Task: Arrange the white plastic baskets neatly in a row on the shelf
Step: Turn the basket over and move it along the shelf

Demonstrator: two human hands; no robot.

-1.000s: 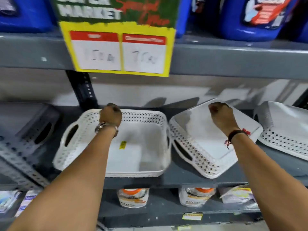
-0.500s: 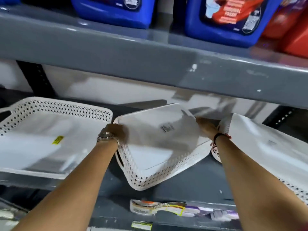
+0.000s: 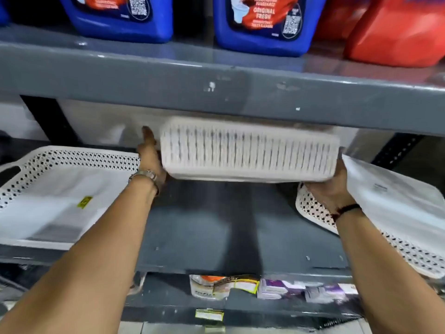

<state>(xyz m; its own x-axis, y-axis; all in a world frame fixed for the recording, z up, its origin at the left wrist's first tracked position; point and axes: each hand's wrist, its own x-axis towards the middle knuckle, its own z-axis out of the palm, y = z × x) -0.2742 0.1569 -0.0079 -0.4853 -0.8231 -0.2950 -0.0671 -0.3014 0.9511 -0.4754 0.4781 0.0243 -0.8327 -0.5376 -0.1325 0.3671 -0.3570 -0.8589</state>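
Middle basket [image 3: 249, 150] is up off the shelf [image 3: 216, 225], tipped on edge so its perforated side wall faces me, at about 12 o'clock in my view. It is blurred, so mid-swing by my reading. Its top edge sits just under the lip of the upper shelf [image 3: 216, 92].

My left hand [image 3: 150, 157] is flat against the basket's 9 o'clock end, fingers straight and pointing up. My right hand [image 3: 330, 189] cups the 3 o'clock end from below, palm on the bottom corner; its fingertips are hidden behind the basket, so I cannot tell how far they wrap.

Left basket [image 3: 60, 194] lies flat and open-side up at 9 o'clock, just beside my left wrist. Right basket [image 3: 385, 208] lies upside down at 3 o'clock, slanted, touching my right hand.

Risks, as I judge them:
- Top edge may knock the upper shelf if I lift higher.
- Grip is only a squeeze between two palms; smooth plastic could slip out and drop to the floor.
- My right forearm could nudge the slanted right basket off the shelf front.
- Setting it down skewed would spoil the row.
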